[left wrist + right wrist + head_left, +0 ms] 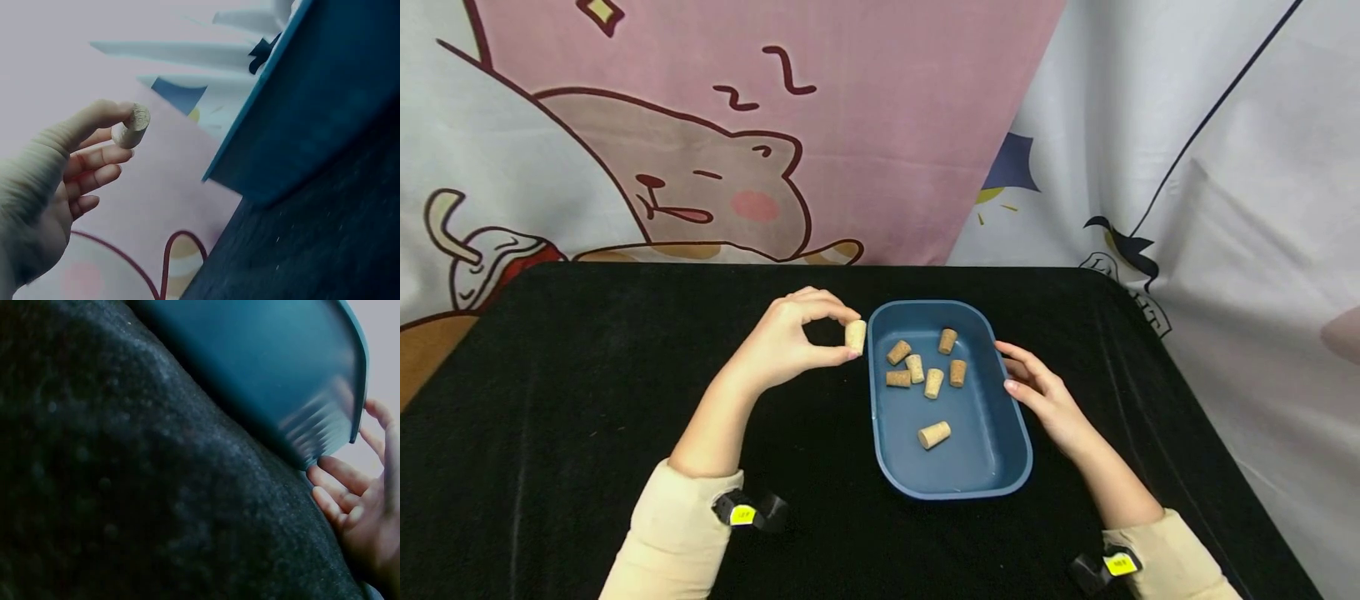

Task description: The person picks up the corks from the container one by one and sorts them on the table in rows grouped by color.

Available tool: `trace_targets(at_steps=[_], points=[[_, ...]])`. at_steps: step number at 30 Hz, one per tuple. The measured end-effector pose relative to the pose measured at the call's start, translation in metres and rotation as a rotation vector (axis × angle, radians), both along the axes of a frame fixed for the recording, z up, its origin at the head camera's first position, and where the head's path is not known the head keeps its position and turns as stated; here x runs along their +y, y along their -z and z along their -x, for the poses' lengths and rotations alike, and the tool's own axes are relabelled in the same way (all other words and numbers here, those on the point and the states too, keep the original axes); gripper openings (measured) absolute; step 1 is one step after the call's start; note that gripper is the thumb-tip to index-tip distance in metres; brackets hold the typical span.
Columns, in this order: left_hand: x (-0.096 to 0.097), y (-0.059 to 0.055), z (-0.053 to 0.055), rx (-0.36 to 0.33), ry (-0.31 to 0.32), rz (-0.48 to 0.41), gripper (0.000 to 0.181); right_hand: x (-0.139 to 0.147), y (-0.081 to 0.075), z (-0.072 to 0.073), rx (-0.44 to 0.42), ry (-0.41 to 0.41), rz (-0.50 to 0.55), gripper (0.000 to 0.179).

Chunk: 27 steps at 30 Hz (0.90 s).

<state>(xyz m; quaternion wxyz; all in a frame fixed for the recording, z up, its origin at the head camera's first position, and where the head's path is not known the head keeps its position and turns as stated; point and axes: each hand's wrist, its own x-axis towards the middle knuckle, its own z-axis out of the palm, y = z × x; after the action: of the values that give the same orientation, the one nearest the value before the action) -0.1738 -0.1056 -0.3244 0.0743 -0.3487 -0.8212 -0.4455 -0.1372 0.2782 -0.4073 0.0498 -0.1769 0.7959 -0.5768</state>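
Note:
My left hand [782, 337] pinches a pale cork stopper [855, 335] between thumb and fingertips, just left of the tub's rim. In the left wrist view the same cork [132, 126] shows one speckled end, and the other fingers are loosely bent behind it. A blue rectangular tub [951, 486] stands on the black cloth with several corks lying inside, some pale and some darker brown. My right hand [1048, 400] rests against the tub's right side, thumb and forefinger at the rim. In the right wrist view, fingertips [331, 464] touch its outer wall low down.
Black cloth [587, 400] covers the table. Behind its far edge hangs a printed curtain [887, 142] with a cartoon animal. Inside the tub, one pale cork [934, 435] lies apart near the front, while the others cluster toward the back.

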Motion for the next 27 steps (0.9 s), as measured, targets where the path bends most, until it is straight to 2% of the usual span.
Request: trace_targets(at_steps=[5, 13, 20, 27], points=[[-0.013, 0.006, 0.006, -0.052, -0.059, -0.005, 0.033, 0.001, 0.000, 0.000, 0.007, -0.004, 0.001, 0.050], [-0.027, 0.021, 0.015, -0.126, -0.125, -0.002, 0.033, 0.000, 0.000, 0.001, 0.019, -0.011, 0.013, 0.050], [-0.034, 0.034, 0.020, -0.191, -0.166, 0.025, 0.033, 0.000, 0.001, 0.001, 0.007, -0.014, 0.013, 0.050], [-0.040, 0.048, 0.025, -0.209, -0.178, 0.051, 0.032, 0.001, 0.001, 0.001, -0.002, -0.012, 0.003, 0.050]])
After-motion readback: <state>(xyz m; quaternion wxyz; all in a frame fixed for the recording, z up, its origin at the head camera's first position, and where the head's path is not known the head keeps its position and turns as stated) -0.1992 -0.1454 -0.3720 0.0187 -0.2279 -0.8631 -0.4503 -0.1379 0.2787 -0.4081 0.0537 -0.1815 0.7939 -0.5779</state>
